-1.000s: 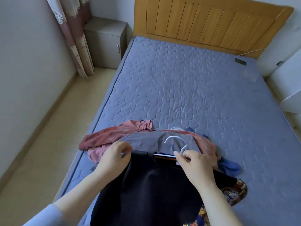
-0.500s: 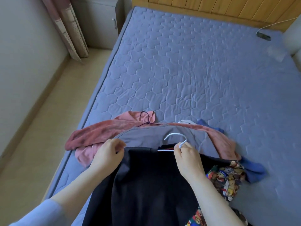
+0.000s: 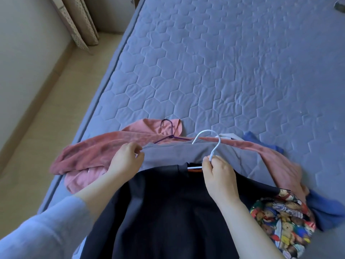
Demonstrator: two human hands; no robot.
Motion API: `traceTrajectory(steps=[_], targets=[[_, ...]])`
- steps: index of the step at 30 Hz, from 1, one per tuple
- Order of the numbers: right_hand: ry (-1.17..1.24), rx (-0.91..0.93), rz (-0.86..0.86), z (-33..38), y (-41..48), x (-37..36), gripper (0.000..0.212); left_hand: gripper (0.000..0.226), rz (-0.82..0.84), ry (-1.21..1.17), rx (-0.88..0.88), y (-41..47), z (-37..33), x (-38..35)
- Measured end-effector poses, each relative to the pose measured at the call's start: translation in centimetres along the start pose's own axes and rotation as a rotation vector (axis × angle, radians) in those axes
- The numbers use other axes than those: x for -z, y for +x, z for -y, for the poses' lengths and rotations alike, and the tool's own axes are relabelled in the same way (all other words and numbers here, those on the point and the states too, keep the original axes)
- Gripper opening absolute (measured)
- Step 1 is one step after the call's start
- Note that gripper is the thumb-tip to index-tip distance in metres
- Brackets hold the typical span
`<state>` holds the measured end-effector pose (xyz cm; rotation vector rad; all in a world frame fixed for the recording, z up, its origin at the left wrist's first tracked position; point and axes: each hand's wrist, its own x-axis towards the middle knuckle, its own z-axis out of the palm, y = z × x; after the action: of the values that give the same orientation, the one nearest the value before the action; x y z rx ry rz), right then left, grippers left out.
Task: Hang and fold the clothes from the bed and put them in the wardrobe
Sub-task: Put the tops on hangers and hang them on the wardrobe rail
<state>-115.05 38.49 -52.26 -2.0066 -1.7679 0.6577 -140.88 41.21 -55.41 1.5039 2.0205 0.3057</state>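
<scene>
A black garment [image 3: 164, 208] hangs on a white hanger [image 3: 211, 144] at the near edge of the bed. My right hand [image 3: 218, 174] is shut on the base of the hanger's hook. My left hand [image 3: 127, 161] pinches the left shoulder of the garment, where it meets a grey garment [image 3: 179, 154] lying behind. Under the grey one lies a pink garment [image 3: 93, 154] on a purple hanger [image 3: 169, 131]. A cartoon-print cloth [image 3: 283, 221] and a blue cloth [image 3: 324, 208] lie at the right.
The blue quilted mattress [image 3: 224, 71] stretches away beyond the pile. The beige floor [image 3: 46, 113] and a curtain [image 3: 82, 27] are at the left, along the wall.
The view has tilted down and closer to the pile. My right hand has lifted the white hanger's hook up off the grey garment. My left hand stays at the left shoulder.
</scene>
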Motion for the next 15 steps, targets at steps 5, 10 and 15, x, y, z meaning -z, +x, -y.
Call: traceTrajectory(steps=[5, 10, 15], targets=[[-0.008, 0.000, -0.033, -0.7, 1.1, -1.5, 0.037, 0.028, 0.042, 0.038, 0.116, 3.2, 0.8, -1.7], [-0.016, 0.014, -0.053, -1.2, 1.7, -2.2, 0.036, 0.029, 0.057, 0.062, 0.121, 5.6, 1.0, -2.9], [-0.013, 0.023, -0.053, -1.5, 2.1, -2.8, 0.037, 0.025, 0.094, 0.090, 0.060, 7.2, 0.4, -4.5]])
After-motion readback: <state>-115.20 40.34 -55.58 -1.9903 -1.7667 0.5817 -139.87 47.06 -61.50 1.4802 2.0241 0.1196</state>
